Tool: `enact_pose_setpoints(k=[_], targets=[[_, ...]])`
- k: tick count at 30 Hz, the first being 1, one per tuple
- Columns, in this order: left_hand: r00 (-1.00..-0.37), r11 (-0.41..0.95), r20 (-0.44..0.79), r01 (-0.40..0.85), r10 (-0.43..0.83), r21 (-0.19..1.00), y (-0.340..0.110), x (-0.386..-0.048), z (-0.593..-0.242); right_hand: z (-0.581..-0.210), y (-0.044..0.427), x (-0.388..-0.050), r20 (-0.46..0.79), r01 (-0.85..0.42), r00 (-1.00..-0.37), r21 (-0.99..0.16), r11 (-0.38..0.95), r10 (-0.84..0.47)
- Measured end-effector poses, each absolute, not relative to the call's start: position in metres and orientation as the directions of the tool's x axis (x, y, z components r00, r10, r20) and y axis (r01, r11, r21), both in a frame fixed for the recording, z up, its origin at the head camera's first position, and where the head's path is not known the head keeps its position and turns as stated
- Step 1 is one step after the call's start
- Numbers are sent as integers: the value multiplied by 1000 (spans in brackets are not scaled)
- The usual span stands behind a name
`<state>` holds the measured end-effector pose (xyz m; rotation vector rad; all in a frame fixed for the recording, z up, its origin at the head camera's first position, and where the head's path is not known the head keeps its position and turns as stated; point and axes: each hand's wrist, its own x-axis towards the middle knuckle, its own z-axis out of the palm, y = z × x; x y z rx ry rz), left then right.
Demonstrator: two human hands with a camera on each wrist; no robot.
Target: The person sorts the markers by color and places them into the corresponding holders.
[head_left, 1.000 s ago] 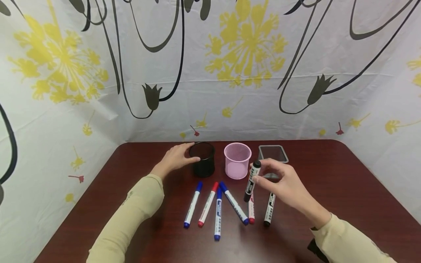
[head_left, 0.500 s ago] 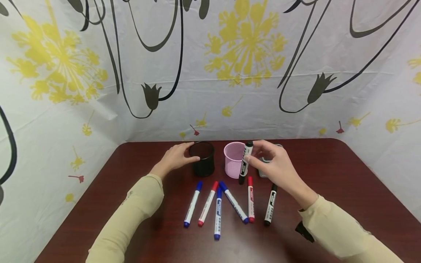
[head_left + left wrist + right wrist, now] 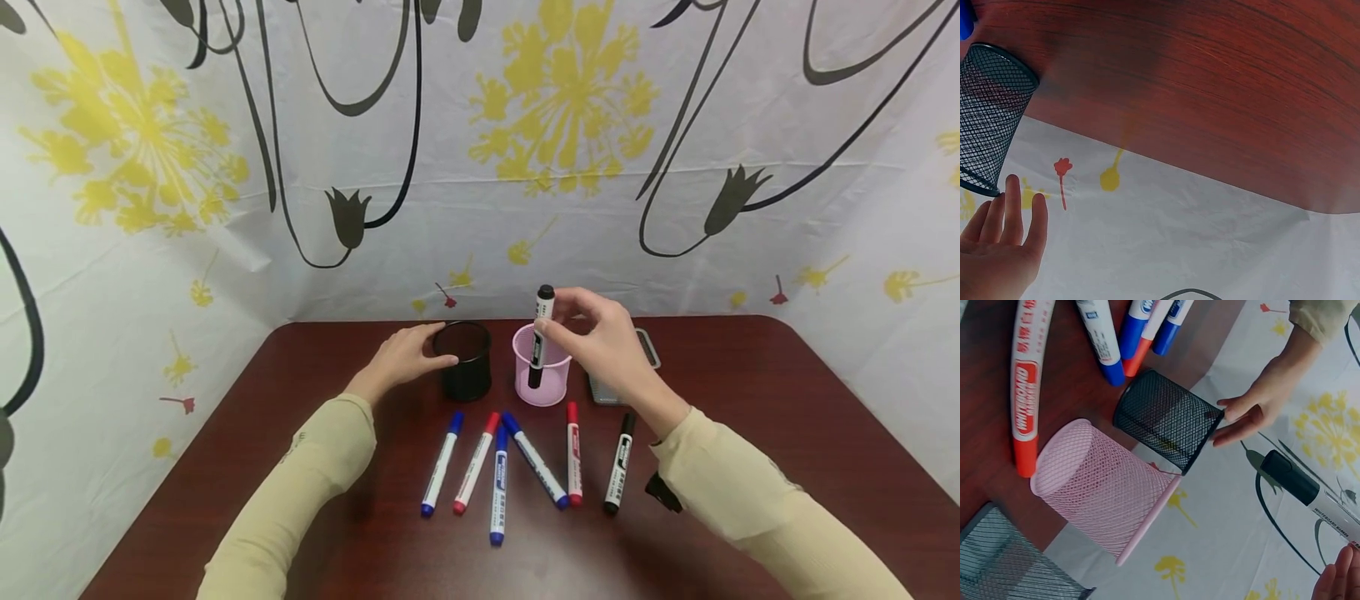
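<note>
In the head view, my right hand (image 3: 603, 337) pinches a black-capped whiteboard marker (image 3: 541, 321) nearly upright. The marker's lower end overlaps the pink mesh pen cup (image 3: 542, 387); the right wrist view shows this marker (image 3: 1294, 478) apart from the cup's rim. At the left, my left hand (image 3: 405, 357) touches the rim of a black mesh pen cup (image 3: 467, 379), thumb in front and fingers behind. The left wrist view shows that hand's fingers (image 3: 1012, 212) mostly straight beside the black cup (image 3: 988, 119).
On the table (image 3: 360, 517) lie blue markers (image 3: 442, 467), red markers (image 3: 573, 454) and a black marker (image 3: 619, 467), in front of the cups. A grey mesh holder (image 3: 606, 392) stands right of the pink cup, partly behind my right hand. A patterned cloth (image 3: 465, 208) hangs behind.
My right hand has moved left and up with the black marker, from over the red marker to the pink cup. The left hand has stayed at the black cup.
</note>
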<state>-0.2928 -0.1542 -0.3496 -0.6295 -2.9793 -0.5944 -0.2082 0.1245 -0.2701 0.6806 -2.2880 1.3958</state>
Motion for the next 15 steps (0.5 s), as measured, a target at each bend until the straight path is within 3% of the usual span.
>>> enact_pose_setpoints(k=[15], targets=[[-918, 847, 113, 394, 380, 358, -153, -293, -348, -257, 101, -232, 527, -559, -827, -733, 389, -196]])
